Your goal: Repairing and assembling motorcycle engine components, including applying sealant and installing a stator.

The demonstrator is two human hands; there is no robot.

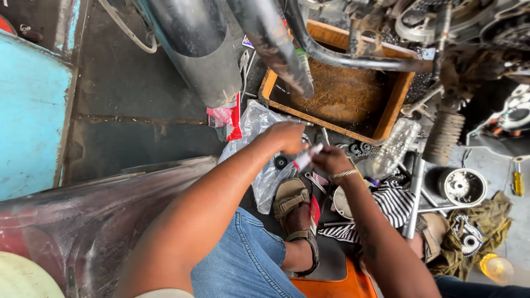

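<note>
Below, hands (312,150) on a small tube (305,158), over scattered parts beside an orange tray (393,110).

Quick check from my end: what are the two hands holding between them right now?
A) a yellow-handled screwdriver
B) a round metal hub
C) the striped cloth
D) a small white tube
D: the left hand and right hand meet on a small white tube, while the yellow-handled screwdriver, round metal hub and striped cloth lie untouched on the floor.
</note>
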